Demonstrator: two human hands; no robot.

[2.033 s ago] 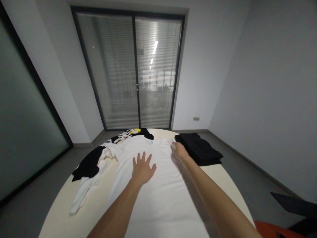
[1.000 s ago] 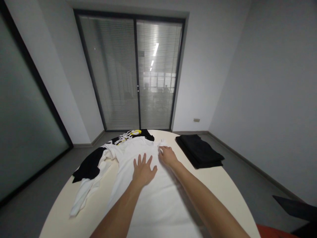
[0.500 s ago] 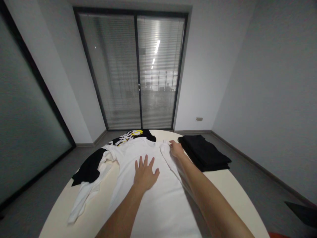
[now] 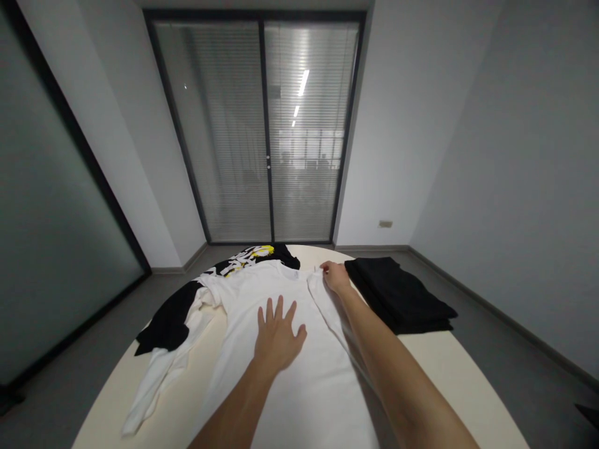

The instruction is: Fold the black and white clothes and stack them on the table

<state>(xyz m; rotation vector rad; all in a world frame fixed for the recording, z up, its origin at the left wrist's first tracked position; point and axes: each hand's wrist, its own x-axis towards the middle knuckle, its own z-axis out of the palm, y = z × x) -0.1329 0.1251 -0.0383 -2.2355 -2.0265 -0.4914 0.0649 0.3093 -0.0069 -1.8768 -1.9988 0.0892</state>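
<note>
A white T-shirt (image 4: 290,386) lies spread on the round cream table (image 4: 444,368), collar away from me. My left hand (image 4: 277,337) rests flat on the shirt's chest, fingers spread. My right hand (image 4: 334,275) reaches to the shirt's far right shoulder and pinches the folded-in right sleeve (image 4: 325,302), which lies over the shirt body.
A folded stack of black garments (image 4: 400,293) sits at the right of the table. To the left lie a black garment (image 4: 168,315), a white one (image 4: 159,368), and a black printed shirt (image 4: 253,255) at the far edge. Glass doors with blinds stand beyond.
My right hand carried the right sleeve inward over the shirt body, then slid back out toward the shoulder. My left hand stayed flat on the chest. My view tilted slightly.
</note>
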